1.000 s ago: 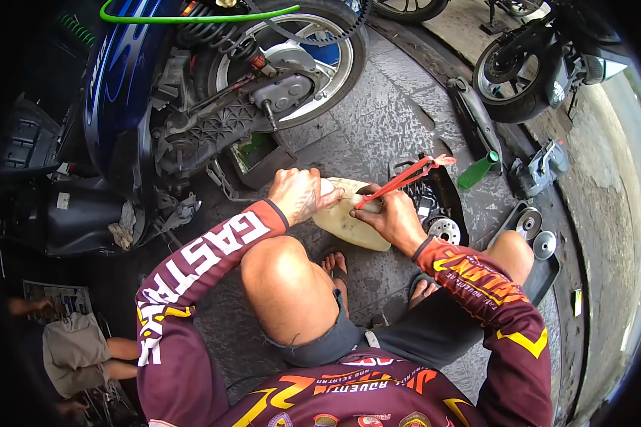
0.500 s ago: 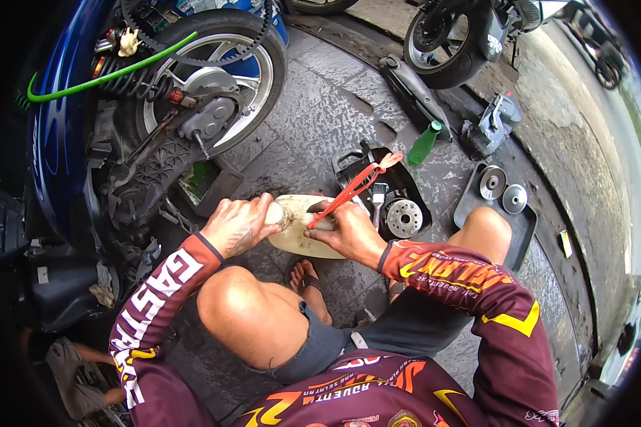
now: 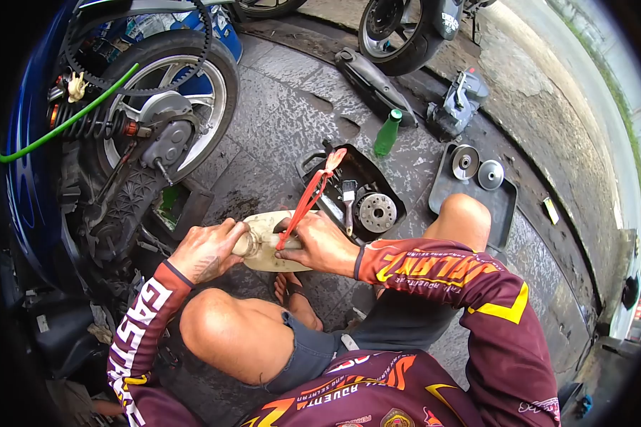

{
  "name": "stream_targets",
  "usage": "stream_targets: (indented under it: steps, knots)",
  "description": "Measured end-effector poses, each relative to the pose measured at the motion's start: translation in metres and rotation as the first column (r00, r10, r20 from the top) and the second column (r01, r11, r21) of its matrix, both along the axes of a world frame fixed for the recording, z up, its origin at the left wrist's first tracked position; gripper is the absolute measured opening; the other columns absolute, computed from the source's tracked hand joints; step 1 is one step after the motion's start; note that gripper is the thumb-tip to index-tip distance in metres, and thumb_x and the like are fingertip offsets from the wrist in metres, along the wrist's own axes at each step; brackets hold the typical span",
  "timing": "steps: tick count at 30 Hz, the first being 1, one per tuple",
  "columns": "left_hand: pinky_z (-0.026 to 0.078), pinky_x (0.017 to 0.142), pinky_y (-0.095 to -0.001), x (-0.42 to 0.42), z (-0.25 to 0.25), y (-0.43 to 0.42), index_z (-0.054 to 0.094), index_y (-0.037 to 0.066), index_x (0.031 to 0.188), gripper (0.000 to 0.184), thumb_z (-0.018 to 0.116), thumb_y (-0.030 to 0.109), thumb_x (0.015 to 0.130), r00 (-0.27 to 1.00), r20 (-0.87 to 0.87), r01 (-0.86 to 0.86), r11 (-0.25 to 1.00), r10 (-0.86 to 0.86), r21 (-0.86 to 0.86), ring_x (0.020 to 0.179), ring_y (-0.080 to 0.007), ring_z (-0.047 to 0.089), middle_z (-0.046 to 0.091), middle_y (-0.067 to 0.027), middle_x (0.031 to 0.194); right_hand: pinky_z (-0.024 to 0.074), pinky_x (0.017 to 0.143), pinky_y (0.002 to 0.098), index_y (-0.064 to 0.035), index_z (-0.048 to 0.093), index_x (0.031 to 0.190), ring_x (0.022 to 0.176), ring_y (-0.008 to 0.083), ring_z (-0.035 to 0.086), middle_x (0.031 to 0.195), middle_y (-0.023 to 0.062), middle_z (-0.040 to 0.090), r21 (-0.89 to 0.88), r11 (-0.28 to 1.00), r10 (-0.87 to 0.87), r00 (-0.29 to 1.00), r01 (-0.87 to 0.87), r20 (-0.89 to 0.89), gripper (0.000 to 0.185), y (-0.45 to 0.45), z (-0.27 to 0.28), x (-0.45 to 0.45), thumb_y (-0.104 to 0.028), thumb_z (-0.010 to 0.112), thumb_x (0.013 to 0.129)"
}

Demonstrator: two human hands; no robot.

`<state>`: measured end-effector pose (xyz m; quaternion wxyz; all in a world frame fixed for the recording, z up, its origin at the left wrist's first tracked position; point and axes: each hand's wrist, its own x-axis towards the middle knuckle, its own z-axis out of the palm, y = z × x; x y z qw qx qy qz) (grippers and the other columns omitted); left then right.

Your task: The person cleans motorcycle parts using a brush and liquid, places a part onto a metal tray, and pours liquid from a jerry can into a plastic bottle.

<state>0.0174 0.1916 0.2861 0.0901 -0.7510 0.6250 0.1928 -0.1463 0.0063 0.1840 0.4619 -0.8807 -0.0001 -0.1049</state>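
Observation:
A pale, yellowish plastic jug (image 3: pixel 271 265) is held in front of my knees. At its neck, my left hand (image 3: pixel 210 250) has its fingers closed round the whitish cap (image 3: pixel 246 244). My right hand (image 3: pixel 313 243) grips the jug's handle, where a red strap (image 3: pixel 311 196) is looped and rises towards the upper right. Just beyond my right hand lies a black tray (image 3: pixel 390 179) with a brush (image 3: pixel 349 203) and a round metal part (image 3: pixel 377 212) in it.
On the left stands a blue motorcycle with its rear wheel (image 3: pixel 224 96) and a green hose (image 3: pixel 85 110). Farther right are a green bottle (image 3: pixel 387 135), a second tray (image 3: pixel 443 178) with two metal discs, and a grey engine cover (image 3: pixel 457 107). Another motorcycle wheel (image 3: pixel 367 35) is at the top.
The view has swung to the right, so the surroundings sit farther left in it. Both hands have kept their hold on the jug, its cap and its handle.

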Motion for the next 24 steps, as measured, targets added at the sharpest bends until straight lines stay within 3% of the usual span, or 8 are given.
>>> stream_targets:
  steps: [6,12,15,16,17,19,20,24]
  knots:
    - [0.054,0.056,-0.0416,-0.010,-0.025,0.011,0.056,0.000,0.095,0.057,0.069,0.055,0.086,0.965,0.171,-0.146,0.950,0.198,-0.275,0.060,-0.0351,0.069,0.065,-0.0171,0.062,0.0438,0.088,0.0466,-0.0071,0.066,0.108,0.108,0.0335,0.063,0.105,0.0140,0.069,-0.005,1.000,-0.012,1.000,0.012,0.000,0.038,-0.001,0.001,0.000,-0.030,0.078,0.079]
    - [0.054,0.056,-0.0482,-0.018,-0.021,-0.004,0.070,-0.001,0.073,0.070,0.058,0.067,0.082,0.853,0.185,-0.444,0.865,0.488,-0.234,0.060,-0.0391,0.069,0.065,-0.0259,0.063,0.0424,0.087,0.0454,-0.0082,0.066,0.112,0.108,0.0313,0.062,0.110,0.0126,0.068,-0.038,0.999,0.020,0.998,-0.022,-0.053,0.042,0.001,0.004,0.004,-0.033,0.078,0.080]
    - [0.055,0.061,-0.0470,-0.010,-0.018,-0.007,0.072,0.001,0.072,0.077,0.051,0.073,0.086,0.845,0.155,-0.493,0.858,0.512,-0.147,0.060,-0.0408,0.068,0.063,-0.0243,0.059,0.0418,0.096,0.0470,-0.0051,0.069,0.105,0.105,0.0377,0.061,0.114,0.0169,0.068,-0.055,0.998,-0.004,0.998,0.001,-0.063,0.038,0.000,0.010,0.004,-0.031,0.080,0.079]
    - [0.055,0.066,-0.0473,-0.011,-0.001,-0.014,0.071,0.001,0.095,0.064,0.059,0.063,0.088,0.869,0.183,-0.473,0.880,0.459,0.040,0.072,-0.0396,0.069,0.068,-0.0212,0.076,0.0418,0.096,0.0470,-0.0055,0.069,0.105,0.105,0.0380,0.061,0.116,0.0169,0.068,-0.058,0.998,-0.003,0.999,0.000,-0.044,0.039,-0.001,0.008,0.005,-0.031,0.080,0.079]
    - [0.055,0.066,-0.0473,-0.009,0.002,-0.010,0.071,0.001,0.095,0.064,0.059,0.063,0.088,0.865,0.187,-0.480,0.876,0.465,0.041,0.072,-0.0396,0.069,0.068,-0.0212,0.076,0.0417,0.096,0.0471,-0.0060,0.069,0.106,0.106,0.0383,0.061,0.118,0.0168,0.067,-0.060,0.998,-0.007,1.000,0.005,-0.027,0.039,-0.002,0.007,0.005,-0.031,0.080,0.078]
    - [0.055,0.069,-0.0486,-0.003,0.007,0.001,0.058,0.005,0.121,0.055,0.071,0.045,0.085,0.985,-0.106,-0.158,0.969,0.140,-0.188,0.087,-0.0369,0.069,0.065,-0.0167,0.100,0.0416,0.097,0.0474,-0.0063,0.069,0.107,0.105,0.0387,0.060,0.121,0.0168,0.067,-0.051,0.999,-0.002,0.999,-0.001,-0.050,0.039,-0.001,0.013,0.005,-0.031,0.080,0.079]
    - [0.054,0.071,-0.0498,0.000,0.010,0.005,0.046,0.010,0.130,0.062,0.077,0.031,0.081,0.995,-0.055,-0.082,0.995,0.079,-0.065,0.096,-0.0349,0.067,0.057,-0.0136,0.113,0.0419,0.096,0.0474,-0.0063,0.070,0.107,0.107,0.0361,0.062,0.117,0.0158,0.067,-0.068,0.998,0.007,0.997,-0.012,-0.081,0.040,-0.001,0.016,0.006,-0.033,0.079,0.079]
    - [0.054,0.066,-0.0495,0.003,0.004,0.004,0.051,0.004,0.118,0.052,0.073,0.036,0.083,0.997,-0.012,-0.080,0.992,0.079,-0.095,0.081,-0.0366,0.069,0.065,-0.0172,0.097,0.0419,0.096,0.0478,-0.0069,0.070,0.106,0.107,0.0362,0.062,0.114,0.0161,0.068,-0.064,0.998,0.010,0.997,-0.015,-0.077,0.039,-0.001,0.014,0.005,-0.032,0.080,0.078]
